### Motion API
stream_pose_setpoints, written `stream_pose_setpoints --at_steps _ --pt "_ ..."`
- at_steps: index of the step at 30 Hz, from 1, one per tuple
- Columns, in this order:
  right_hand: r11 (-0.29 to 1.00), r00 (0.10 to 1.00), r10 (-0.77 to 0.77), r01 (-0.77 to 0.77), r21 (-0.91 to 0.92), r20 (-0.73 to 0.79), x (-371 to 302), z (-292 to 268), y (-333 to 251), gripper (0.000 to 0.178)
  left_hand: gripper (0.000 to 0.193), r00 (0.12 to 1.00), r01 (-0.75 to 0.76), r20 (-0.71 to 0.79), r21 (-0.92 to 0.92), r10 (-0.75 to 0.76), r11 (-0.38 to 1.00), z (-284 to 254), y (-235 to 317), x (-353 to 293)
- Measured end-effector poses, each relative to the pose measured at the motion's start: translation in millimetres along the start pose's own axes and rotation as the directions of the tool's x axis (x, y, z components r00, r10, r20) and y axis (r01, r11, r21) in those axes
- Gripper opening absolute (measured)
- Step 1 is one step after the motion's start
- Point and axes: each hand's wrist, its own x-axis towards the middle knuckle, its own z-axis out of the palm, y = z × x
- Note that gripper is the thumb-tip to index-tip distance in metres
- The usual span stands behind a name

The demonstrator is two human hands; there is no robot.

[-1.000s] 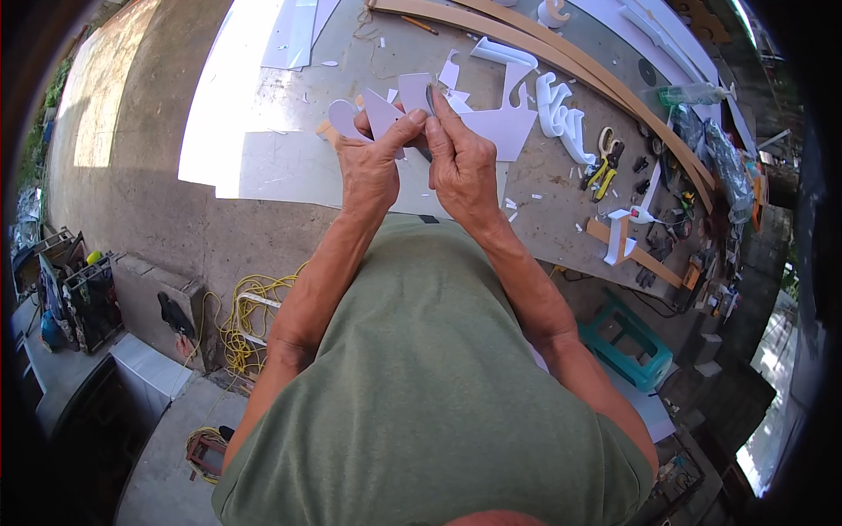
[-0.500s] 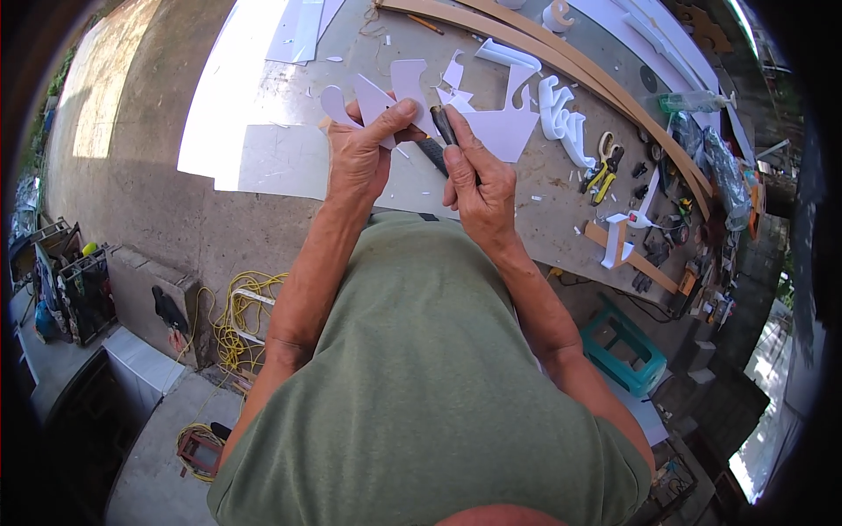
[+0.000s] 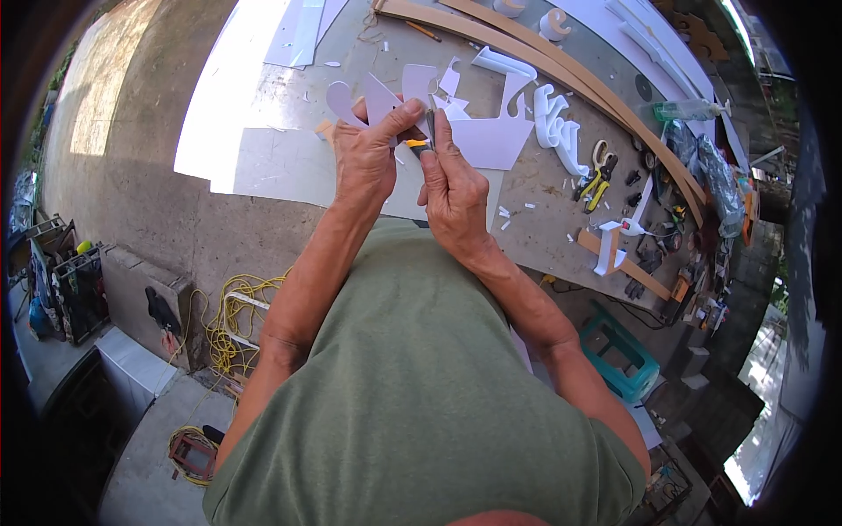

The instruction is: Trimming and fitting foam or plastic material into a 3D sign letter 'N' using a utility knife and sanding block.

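My left hand (image 3: 364,162) pinches a white sheet cutout (image 3: 418,81) with curved, pointed lobes, thumb on top and fingers underneath. Closed around a slim dark hand tool (image 3: 431,127), my right hand (image 3: 458,188) holds it against the right edge of that cutout. A yellow-and-dark part (image 3: 418,144) shows beneath the fingers; whether it belongs to the same tool I cannot tell. The tool's exact kind is unclear. Just beyond the right hand lies a white sheet offcut (image 3: 491,140) with a notched outline, and small white scraps (image 3: 449,81) are beside it.
White raised letter shapes (image 3: 557,131) lie on the grey table (image 3: 544,206), near scissors (image 3: 602,156) and yellow-handled pliers (image 3: 598,188). Long brown strips (image 3: 561,74) cross the far side. A glue gun (image 3: 633,226) sits at right. Below are a green stool (image 3: 618,359) and yellow cord (image 3: 224,324).
My right hand has moved left and turned more upright, bringing the tool to the cutout's edge. The cutout has shifted slightly right in my left hand.
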Motion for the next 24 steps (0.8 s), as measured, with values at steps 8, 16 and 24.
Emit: stream_pose_setpoints --at_steps 8,16,24 --pt "0.992 0.985 -0.122 0.123 -0.001 -0.122 17 3 -2 0.044 0.023 1.000 0.007 0.001 -0.061 -0.007 0.998 12 5 3" --pt "0.997 0.992 -0.014 0.023 0.071 -0.123 12 9 2 0.047 0.020 0.993 0.053 -0.091 -0.182 -0.071 0.982 17 8 10" --pt "1.000 0.997 -0.018 0.018 0.009 -0.070 17 -13 10 0.046 0.020 0.989 0.036 -0.133 -0.199 -0.063 0.979 3 9 12"
